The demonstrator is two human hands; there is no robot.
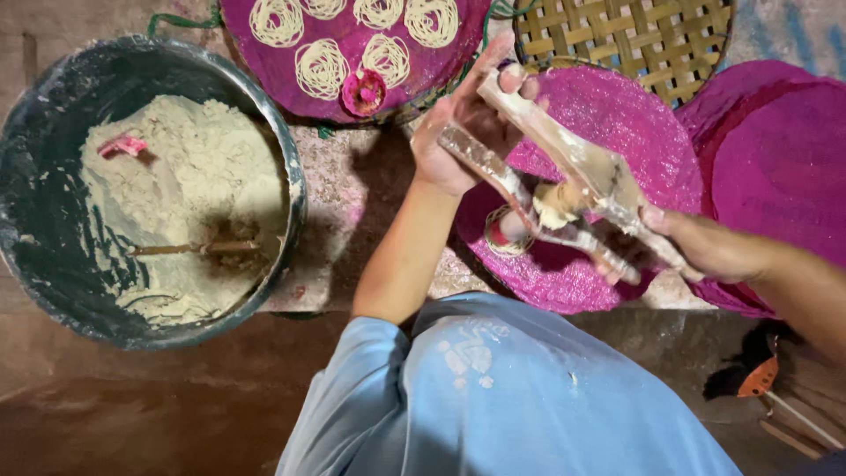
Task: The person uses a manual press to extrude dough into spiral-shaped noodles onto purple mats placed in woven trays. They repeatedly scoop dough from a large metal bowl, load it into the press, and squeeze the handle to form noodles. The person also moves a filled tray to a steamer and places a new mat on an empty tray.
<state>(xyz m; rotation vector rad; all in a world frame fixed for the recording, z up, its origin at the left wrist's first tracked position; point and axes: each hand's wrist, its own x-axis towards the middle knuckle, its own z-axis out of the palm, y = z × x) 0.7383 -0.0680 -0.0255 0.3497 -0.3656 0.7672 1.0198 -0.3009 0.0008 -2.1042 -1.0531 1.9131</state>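
A wooden two-handled noodle press (577, 189), smeared with pale dough, is held over a round magenta mat (617, 115). My left hand (471, 123) grips the far ends of its two handles. My right hand (696, 247) grips the near ends. A lump of dough (553, 211) bulges at the press's middle. Below it, thin strands form a small coil (504, 236) on the mat.
A large dark basin (35, 203) of pale dough with a pink scrap and a wooden stick stands at the left. A magenta mat (352, 79) with several noodle coils lies at the top. A woven bamboo tray (634, 35) and more magenta mats (775, 159) lie right.
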